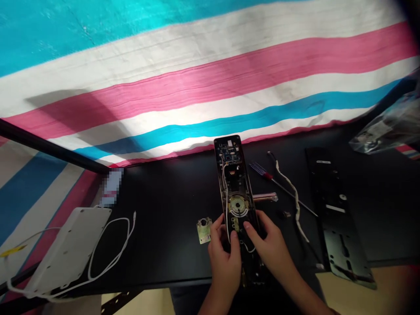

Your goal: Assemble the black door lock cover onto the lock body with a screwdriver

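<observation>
From the head camera: both hands are down at the near edge of the black bench [164, 245], working on a long, narrow opened electronic door-lock body [236, 197] with a blue circuit board at its far end and a round brass-coloured part in the middle. The lock body lies lengthwise, pointing away from the person. The left hand [225, 258] grips its near left side, fingers curled, thumb pressed on the inner parts. The right hand [271, 247] clasps the near right side, forefinger tip on the inside beside a thin white wire. Just left of the left hand lies a small pale-green square plate [204, 230]. To the right, a red-and-blue-handled screwdriver [262, 171], a white braided cable [293, 197], then a long black cover plate [337, 210].
</observation>
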The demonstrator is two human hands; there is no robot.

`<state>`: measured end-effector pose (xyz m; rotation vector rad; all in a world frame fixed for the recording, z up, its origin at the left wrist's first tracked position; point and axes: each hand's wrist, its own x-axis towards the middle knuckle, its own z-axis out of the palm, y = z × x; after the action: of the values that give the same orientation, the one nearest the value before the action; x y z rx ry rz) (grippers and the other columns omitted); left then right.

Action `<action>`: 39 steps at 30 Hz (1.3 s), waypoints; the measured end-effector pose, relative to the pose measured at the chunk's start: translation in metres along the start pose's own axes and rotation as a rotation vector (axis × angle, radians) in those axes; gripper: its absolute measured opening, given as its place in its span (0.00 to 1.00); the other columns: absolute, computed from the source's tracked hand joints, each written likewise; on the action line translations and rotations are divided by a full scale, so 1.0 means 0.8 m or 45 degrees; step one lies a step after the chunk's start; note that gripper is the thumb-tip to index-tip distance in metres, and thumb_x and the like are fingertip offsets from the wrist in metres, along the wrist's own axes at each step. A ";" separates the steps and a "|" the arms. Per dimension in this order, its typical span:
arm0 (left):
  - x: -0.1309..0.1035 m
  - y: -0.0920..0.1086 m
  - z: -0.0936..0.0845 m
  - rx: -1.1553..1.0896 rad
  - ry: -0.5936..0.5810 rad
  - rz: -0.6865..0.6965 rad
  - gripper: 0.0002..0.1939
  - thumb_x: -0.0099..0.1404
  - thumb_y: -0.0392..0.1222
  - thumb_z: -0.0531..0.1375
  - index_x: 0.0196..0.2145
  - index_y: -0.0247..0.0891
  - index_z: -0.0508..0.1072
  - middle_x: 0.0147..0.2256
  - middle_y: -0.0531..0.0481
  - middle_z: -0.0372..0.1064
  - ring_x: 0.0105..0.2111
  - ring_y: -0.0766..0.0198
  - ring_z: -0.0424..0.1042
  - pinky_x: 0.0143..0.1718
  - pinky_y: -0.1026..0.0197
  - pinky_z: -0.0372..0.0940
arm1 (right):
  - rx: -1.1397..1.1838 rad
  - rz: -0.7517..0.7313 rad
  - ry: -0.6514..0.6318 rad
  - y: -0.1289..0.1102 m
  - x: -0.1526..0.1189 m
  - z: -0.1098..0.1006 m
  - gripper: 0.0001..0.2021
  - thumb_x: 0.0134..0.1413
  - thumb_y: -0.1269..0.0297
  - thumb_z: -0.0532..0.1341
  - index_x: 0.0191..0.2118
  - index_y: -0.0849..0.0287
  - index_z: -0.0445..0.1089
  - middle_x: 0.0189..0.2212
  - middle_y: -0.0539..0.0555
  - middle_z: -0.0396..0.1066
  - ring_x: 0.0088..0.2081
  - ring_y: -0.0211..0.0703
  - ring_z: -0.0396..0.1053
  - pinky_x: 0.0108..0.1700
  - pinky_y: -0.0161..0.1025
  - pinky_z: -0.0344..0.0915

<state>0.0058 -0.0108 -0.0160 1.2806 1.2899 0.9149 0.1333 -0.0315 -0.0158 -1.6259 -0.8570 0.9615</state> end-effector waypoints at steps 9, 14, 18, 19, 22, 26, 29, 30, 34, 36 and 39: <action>0.022 0.015 -0.003 0.134 -0.057 -0.061 0.18 0.69 0.45 0.59 0.55 0.40 0.71 0.48 0.43 0.77 0.47 0.54 0.77 0.51 0.53 0.69 | 0.027 -0.007 0.009 0.002 0.003 0.002 0.19 0.60 0.57 0.62 0.54 0.56 0.67 0.50 0.58 0.75 0.55 0.54 0.72 0.54 0.47 0.71; 0.023 0.015 -0.004 0.215 -0.060 -0.020 0.19 0.69 0.44 0.59 0.55 0.38 0.71 0.48 0.42 0.78 0.48 0.51 0.77 0.51 0.51 0.69 | 0.029 -0.013 0.036 -0.002 0.001 0.005 0.17 0.60 0.55 0.62 0.52 0.57 0.69 0.48 0.59 0.77 0.52 0.54 0.74 0.54 0.48 0.71; 0.021 0.016 -0.003 0.218 -0.057 -0.022 0.18 0.69 0.45 0.59 0.54 0.38 0.71 0.46 0.43 0.78 0.46 0.52 0.78 0.50 0.52 0.70 | 0.025 -0.029 0.059 -0.002 0.000 0.008 0.17 0.61 0.55 0.62 0.51 0.56 0.69 0.47 0.58 0.77 0.51 0.54 0.74 0.53 0.47 0.71; 0.021 0.017 -0.003 0.217 -0.059 -0.022 0.18 0.69 0.45 0.59 0.54 0.39 0.72 0.46 0.43 0.78 0.46 0.52 0.78 0.49 0.52 0.70 | 0.028 -0.031 0.055 -0.002 0.000 0.008 0.17 0.61 0.55 0.62 0.51 0.56 0.69 0.47 0.58 0.77 0.50 0.53 0.74 0.53 0.47 0.71; 0.023 0.021 -0.003 0.211 -0.056 -0.039 0.17 0.68 0.46 0.59 0.52 0.39 0.72 0.45 0.43 0.78 0.44 0.52 0.78 0.48 0.52 0.70 | 0.044 -0.036 0.053 -0.001 0.000 0.007 0.16 0.62 0.54 0.61 0.51 0.56 0.69 0.46 0.58 0.77 0.49 0.53 0.75 0.51 0.46 0.71; 0.028 0.027 -0.003 0.193 -0.075 -0.065 0.16 0.68 0.48 0.60 0.49 0.38 0.72 0.43 0.44 0.78 0.43 0.52 0.78 0.47 0.54 0.70 | 0.097 -0.016 0.061 -0.005 0.008 0.005 0.16 0.63 0.51 0.60 0.47 0.57 0.71 0.46 0.59 0.78 0.45 0.52 0.76 0.49 0.46 0.72; 0.030 0.032 -0.002 0.211 -0.067 -0.046 0.16 0.68 0.47 0.60 0.49 0.38 0.72 0.45 0.43 0.78 0.46 0.51 0.77 0.49 0.52 0.68 | 0.147 -0.012 0.037 -0.013 0.019 0.005 0.16 0.61 0.52 0.62 0.47 0.57 0.71 0.45 0.58 0.78 0.46 0.52 0.76 0.51 0.46 0.71; 0.029 0.033 -0.002 0.216 -0.065 -0.039 0.16 0.68 0.47 0.60 0.50 0.38 0.72 0.46 0.42 0.77 0.47 0.51 0.76 0.50 0.52 0.68 | 0.154 -0.023 0.036 -0.015 0.023 0.006 0.15 0.60 0.53 0.62 0.47 0.57 0.71 0.45 0.57 0.78 0.47 0.52 0.75 0.52 0.46 0.70; 0.025 0.033 0.004 0.216 -0.050 -0.036 0.16 0.68 0.46 0.60 0.51 0.39 0.72 0.46 0.42 0.77 0.47 0.51 0.76 0.49 0.53 0.68 | 0.138 -0.049 0.066 -0.019 0.032 0.010 0.14 0.57 0.57 0.63 0.48 0.57 0.70 0.43 0.56 0.78 0.47 0.51 0.75 0.52 0.47 0.70; 0.022 0.031 0.007 0.229 -0.014 -0.042 0.16 0.68 0.46 0.60 0.51 0.39 0.71 0.46 0.43 0.77 0.46 0.52 0.76 0.48 0.54 0.68 | 0.144 -0.048 0.074 -0.019 0.033 0.011 0.15 0.56 0.58 0.63 0.48 0.57 0.70 0.44 0.56 0.78 0.47 0.51 0.75 0.51 0.46 0.71; 0.020 0.027 0.010 0.233 0.024 -0.049 0.16 0.67 0.46 0.61 0.51 0.40 0.72 0.45 0.45 0.78 0.45 0.53 0.77 0.47 0.55 0.67 | 0.155 -0.042 0.054 -0.018 0.033 0.011 0.16 0.54 0.60 0.64 0.48 0.57 0.70 0.45 0.56 0.78 0.47 0.51 0.75 0.51 0.46 0.71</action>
<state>0.0195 0.0063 0.0015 1.3856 1.4346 0.7981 0.1357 -0.0010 -0.0077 -1.5187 -0.7788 0.9350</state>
